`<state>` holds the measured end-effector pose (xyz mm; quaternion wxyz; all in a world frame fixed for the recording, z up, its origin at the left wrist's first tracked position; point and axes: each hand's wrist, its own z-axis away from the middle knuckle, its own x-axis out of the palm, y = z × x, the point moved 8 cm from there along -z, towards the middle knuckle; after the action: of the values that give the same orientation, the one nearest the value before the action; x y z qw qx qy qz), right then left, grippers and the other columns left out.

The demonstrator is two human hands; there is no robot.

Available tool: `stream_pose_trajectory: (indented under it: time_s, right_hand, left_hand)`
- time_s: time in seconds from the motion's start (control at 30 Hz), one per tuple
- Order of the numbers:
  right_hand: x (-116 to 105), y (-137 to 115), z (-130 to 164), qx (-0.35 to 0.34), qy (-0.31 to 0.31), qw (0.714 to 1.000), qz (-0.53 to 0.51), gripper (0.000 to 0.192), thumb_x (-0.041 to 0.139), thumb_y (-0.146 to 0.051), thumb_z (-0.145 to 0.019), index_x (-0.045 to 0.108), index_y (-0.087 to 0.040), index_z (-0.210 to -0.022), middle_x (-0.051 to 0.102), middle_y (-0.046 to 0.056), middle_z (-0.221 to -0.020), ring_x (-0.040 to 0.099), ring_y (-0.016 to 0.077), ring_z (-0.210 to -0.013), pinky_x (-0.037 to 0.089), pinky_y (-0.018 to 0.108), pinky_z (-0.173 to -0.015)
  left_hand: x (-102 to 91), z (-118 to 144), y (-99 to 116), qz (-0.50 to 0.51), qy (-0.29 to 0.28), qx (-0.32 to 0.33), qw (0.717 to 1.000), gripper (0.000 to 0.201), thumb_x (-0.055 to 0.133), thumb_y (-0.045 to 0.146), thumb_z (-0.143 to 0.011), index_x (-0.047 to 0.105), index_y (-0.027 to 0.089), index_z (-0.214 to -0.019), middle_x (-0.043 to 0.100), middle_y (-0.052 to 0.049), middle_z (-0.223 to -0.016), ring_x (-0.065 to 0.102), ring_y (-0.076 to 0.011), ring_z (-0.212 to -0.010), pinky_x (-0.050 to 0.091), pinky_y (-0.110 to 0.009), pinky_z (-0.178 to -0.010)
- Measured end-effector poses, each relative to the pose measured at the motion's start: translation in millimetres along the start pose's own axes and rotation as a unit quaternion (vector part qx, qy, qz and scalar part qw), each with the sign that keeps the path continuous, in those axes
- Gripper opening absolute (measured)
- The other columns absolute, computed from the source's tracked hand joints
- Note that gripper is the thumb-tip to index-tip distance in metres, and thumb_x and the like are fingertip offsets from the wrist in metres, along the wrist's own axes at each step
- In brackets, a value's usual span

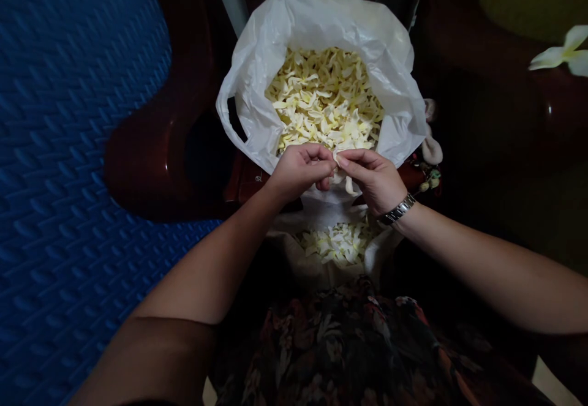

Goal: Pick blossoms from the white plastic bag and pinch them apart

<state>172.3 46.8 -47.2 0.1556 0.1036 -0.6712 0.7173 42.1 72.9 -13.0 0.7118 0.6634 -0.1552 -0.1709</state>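
Both hands meet at the near rim of a white plastic bag (pixel 316 20) that stands open on a dark red chair (pixel 151 155), and between them they pinch a single pale flower piece (pixel 340 176). The left hand (pixel 301 170) is curled, its fingertips (pixel 327 162) closed on the piece from the left, while the right hand (pixel 372 179), with a metal wristwatch (pixel 397 210) on its wrist, grips the same piece from the right; the two sets of fingers are almost touching. The step in hand looks like pulling the piece apart or stripping it, judged from how both hands draw on the same small thing. The next move would seem to call for a light, steady pull so the thin petal does not tear unevenly, and a short drop toward the near pile. The piece is cream-white, thin and slightly curled, hanging just below the fingers. The bag behind it is heaped with yellowish-white petals (pixel 324 100) of the same kind. Nearer, below the hands, a smaller heap of whiter pieces (pixel 337 244) lies in a pale cloth or second bag on the person's lap, above a dark floral garment (pixel 349 345). A blue textured mat (pixel 59 179) fills the left side, and a whole white flower (pixel 563 54) shows at the far right.
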Motion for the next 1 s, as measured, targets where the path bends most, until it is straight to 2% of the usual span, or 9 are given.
stream_pose_trajectory:
  time_s: [0.37,0.57,0.67,0.77,0.9,1.0]
  right_hand:
    - [-3.1,-7.4,1.6,-0.061,0.005,0.995,0.078,0.034,0.091,-0.047,-0.064,0.078,-0.023,-0.085,0.077,0.001,-0.090,0.067,0.0162,-0.083,0.054,0.034,-0.085]
    - [-3.1,-12.7,5.2,-0.073,0.009,0.993,0.090,0.031,0.090,-0.045,-0.067,0.077,-0.024,-0.085,0.076,0.001,-0.089,0.065,0.0154,-0.081,0.054,0.034,-0.082]
    - [-2.3,-10.5,4.3,-0.058,0.008,0.995,0.075,0.033,0.091,-0.045,-0.065,0.076,-0.024,-0.085,0.075,0.001,-0.089,0.065,0.0156,-0.083,0.053,0.034,-0.083]
    - [-0.4,-3.4,2.0,-0.011,-0.001,0.999,0.042,0.037,0.092,-0.047,-0.061,0.075,-0.023,-0.083,0.073,0.000,-0.085,0.062,0.0148,-0.078,0.051,0.032,-0.075]
    - [0.3,5.9,0.7,0.061,-0.006,0.998,0.016,0.037,0.093,-0.045,-0.059,0.075,-0.022,-0.083,0.068,-0.002,-0.073,0.047,0.0095,-0.058,0.036,0.027,-0.055]
    - [0.7,7.3,0.0,0.083,-0.017,0.996,0.007,0.036,0.093,-0.043,-0.059,0.077,-0.022,-0.082,0.068,-0.003,-0.072,0.042,0.0085,-0.056,0.030,0.027,-0.052]
  left_hand:
    - [0.0,0.1,0.3,-0.003,0.003,-0.007,1.000,0.007,0.064,0.009,-0.073,0.062,0.013,-0.068,0.061,0.002,-0.051,0.057,-0.0083,-0.041,0.046,-0.018,-0.046]
    - [0.0,-0.4,-0.2,-0.008,0.006,-0.013,1.000,0.009,0.064,0.009,-0.074,0.061,0.014,-0.067,0.061,0.002,-0.051,0.057,-0.0077,-0.042,0.046,-0.018,-0.045]
    - [-0.2,-0.3,0.1,-0.008,0.008,-0.018,1.000,0.009,0.064,0.008,-0.074,0.062,0.014,-0.067,0.061,0.003,-0.051,0.057,-0.0073,-0.041,0.046,-0.018,-0.045]
    - [-0.5,0.5,1.8,-0.003,0.012,-0.021,1.000,0.007,0.064,0.008,-0.072,0.063,0.013,-0.067,0.062,0.003,-0.053,0.057,-0.0073,-0.040,0.045,-0.018,-0.043]
    - [-1.4,0.6,1.9,0.001,0.017,-0.021,1.000,0.007,0.064,0.009,-0.073,0.064,0.012,-0.067,0.063,0.002,-0.055,0.056,-0.0070,-0.039,0.046,-0.018,-0.043]
    - [-1.5,-0.4,0.0,-0.003,0.006,-0.014,1.000,0.008,0.065,0.012,-0.074,0.064,0.012,-0.067,0.063,0.002,-0.053,0.056,-0.0073,-0.040,0.047,-0.019,-0.045]
